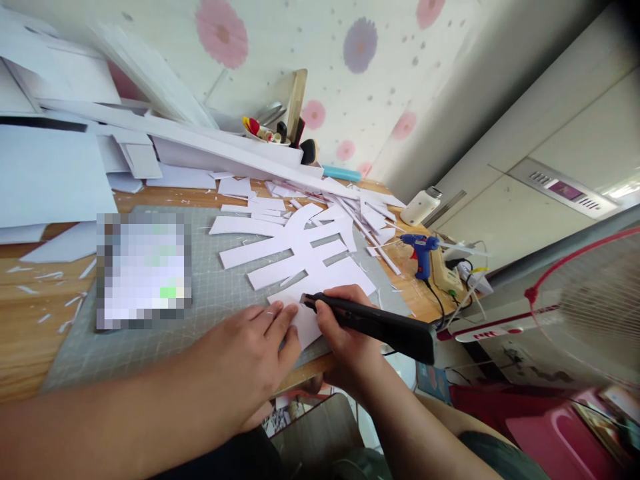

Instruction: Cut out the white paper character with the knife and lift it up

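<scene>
My right hand point(350, 327) is closed around a black utility knife point(385, 325), its tip down on a white foam board piece point(345, 275). The board has been cut into a shape with several strips and slots, and it lies on a grey cutting mat point(150, 360). My left hand point(260, 340) presses flat on the near part of the board, fingers stretched out, just left of the knife tip. The blade's edge is too small to make out. A phone or tablet with a blurred screen point(145, 273) rests on the mat's left side.
White board scraps point(270, 203) are heaped behind the mat. Larger white sheets point(50, 173) stack at the left. A blue glue gun point(423, 252), a power strip point(447, 275) and a white bottle point(421, 205) are at the right. A red-rimmed racket point(600, 307) juts in.
</scene>
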Action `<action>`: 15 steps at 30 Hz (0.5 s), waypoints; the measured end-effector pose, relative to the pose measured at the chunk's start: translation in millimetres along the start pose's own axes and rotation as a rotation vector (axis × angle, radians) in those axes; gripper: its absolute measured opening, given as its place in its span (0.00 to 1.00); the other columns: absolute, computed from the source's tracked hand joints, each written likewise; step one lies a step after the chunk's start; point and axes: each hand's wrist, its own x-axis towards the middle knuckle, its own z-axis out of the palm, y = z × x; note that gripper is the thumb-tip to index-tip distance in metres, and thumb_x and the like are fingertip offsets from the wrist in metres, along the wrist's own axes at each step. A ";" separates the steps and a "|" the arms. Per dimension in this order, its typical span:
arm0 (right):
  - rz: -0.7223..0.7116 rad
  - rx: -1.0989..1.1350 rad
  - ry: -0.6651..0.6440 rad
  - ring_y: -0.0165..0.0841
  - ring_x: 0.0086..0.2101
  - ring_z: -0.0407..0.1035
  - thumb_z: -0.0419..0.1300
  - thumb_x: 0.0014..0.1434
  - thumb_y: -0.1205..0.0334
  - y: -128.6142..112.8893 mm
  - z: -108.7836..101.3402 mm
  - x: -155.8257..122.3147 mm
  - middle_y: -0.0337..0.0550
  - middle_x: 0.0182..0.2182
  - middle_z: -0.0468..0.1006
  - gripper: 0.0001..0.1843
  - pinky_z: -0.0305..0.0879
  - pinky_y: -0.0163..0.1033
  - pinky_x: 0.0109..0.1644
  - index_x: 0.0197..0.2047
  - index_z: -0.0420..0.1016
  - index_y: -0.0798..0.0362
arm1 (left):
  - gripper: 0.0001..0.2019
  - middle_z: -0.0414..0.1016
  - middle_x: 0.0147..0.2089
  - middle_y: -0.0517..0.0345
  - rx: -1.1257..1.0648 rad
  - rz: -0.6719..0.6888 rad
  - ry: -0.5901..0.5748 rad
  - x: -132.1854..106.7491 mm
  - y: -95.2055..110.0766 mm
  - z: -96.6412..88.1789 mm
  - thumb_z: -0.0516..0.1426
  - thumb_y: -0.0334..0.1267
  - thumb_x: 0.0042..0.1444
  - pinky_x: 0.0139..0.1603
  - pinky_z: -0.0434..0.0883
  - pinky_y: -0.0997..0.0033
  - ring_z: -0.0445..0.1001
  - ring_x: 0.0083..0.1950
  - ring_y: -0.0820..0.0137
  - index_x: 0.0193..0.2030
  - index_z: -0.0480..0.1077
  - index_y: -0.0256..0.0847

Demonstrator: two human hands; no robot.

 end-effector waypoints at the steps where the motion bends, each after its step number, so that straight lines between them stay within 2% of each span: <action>1: 0.008 0.001 -0.004 0.31 0.25 0.73 0.64 0.57 0.57 0.2 0.4 -0.1 0.38 0.26 0.78 0.07 0.69 0.36 0.30 0.37 0.73 0.49 | 0.35 0.68 0.64 0.27 0.001 0.004 0.002 0.0 0.1 -0.2 0.63 0.51 0.44 0.58 0.69 0.50 0.71 0.61 0.43 0.57 0.71 0.30; 8: 0.021 0.020 -0.034 0.30 0.25 0.72 0.64 0.56 0.59 -5.6 -2.0 2.2 0.37 0.26 0.78 0.06 0.69 0.35 0.30 0.36 0.73 0.49 | 0.35 0.66 0.65 0.28 0.000 -0.011 -0.030 -1.3 1.1 2.1 0.63 0.50 0.45 0.61 0.65 0.49 0.69 0.63 0.44 0.58 0.69 0.31; 15: -0.038 0.007 -0.158 0.29 0.24 0.71 0.62 0.58 0.59 -11.8 -13.6 9.7 0.36 0.24 0.76 0.04 0.67 0.35 0.30 0.34 0.73 0.49 | 0.35 0.66 0.66 0.30 -0.030 -0.018 -0.066 -0.2 1.1 -4.5 0.65 0.49 0.45 0.60 0.65 0.47 0.69 0.63 0.42 0.59 0.69 0.36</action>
